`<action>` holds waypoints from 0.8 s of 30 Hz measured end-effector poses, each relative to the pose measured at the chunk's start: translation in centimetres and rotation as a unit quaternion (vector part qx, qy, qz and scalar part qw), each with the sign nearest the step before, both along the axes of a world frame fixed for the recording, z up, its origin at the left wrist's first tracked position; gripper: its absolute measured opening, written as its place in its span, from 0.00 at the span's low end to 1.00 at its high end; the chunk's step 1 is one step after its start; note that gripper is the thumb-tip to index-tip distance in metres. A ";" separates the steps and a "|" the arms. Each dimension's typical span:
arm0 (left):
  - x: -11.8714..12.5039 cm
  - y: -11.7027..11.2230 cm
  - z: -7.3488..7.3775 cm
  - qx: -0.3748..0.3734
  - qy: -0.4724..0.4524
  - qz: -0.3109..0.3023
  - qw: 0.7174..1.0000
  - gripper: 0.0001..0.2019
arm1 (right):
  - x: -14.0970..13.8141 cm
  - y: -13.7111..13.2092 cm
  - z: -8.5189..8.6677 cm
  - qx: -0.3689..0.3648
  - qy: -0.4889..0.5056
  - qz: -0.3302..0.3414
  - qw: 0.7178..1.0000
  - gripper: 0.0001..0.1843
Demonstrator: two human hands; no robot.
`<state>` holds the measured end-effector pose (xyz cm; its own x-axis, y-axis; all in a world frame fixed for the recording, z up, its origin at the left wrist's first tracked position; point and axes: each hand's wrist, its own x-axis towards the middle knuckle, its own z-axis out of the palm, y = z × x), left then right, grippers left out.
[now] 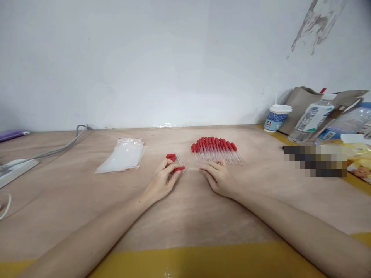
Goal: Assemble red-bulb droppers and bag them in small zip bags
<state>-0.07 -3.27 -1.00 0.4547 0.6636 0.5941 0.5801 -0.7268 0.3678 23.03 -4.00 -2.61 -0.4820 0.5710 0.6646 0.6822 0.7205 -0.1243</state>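
My left hand (165,178) pinches a red rubber dropper bulb (180,168) between thumb and fingers. Opposite it, my right hand (218,177) is closed on a clear dropper tube (193,169), whose end points at the bulb across a small gap. Just beyond my left fingers lie a few loose red bulbs (171,156) and several clear tubes (180,156). Behind my right hand, several droppers (213,143) with red bulbs fitted on clear tubes lie side by side in a fan, bulbs toward the wall.
Clear plastic bags (123,155) lie stacked at the left. A power strip (19,170) with a grey cable (58,150) sits farther left. At the right stand a paper cup (276,117), a leaning plastic bottle (314,117) and a grey bag (298,102). A wall closes off the back.
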 end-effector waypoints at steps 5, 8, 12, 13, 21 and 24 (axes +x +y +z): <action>0.1 -0.2 -0.1 -0.026 -0.014 -0.016 0.999 0.07 | -0.9 -1.2 0.4 -0.005 0.046 0.014 0.999 0.07; 0.1 -0.2 0.0 -0.029 -0.016 -0.017 0.999 0.07 | -1.2 -1.1 0.4 -0.008 0.065 0.012 0.998 0.07; 0.2 -0.3 0.0 -0.038 -0.022 -0.023 0.999 0.07 | -1.3 -1.0 0.2 -0.015 0.066 0.014 0.998 0.08; 0.2 -0.4 0.0 -0.041 -0.025 -0.024 0.999 0.07 | -1.3 -1.0 0.2 -0.018 0.063 0.016 0.998 0.08; 0.4 -0.2 -1.0 -0.094 -0.083 -0.030 0.992 0.09 | -1.8 -1.2 0.2 -0.061 0.058 0.058 0.995 0.08; 0.3 0.0 -1.4 -0.111 -0.115 -0.045 0.986 0.09 | -1.8 -1.1 0.2 -0.089 0.072 0.072 0.991 0.08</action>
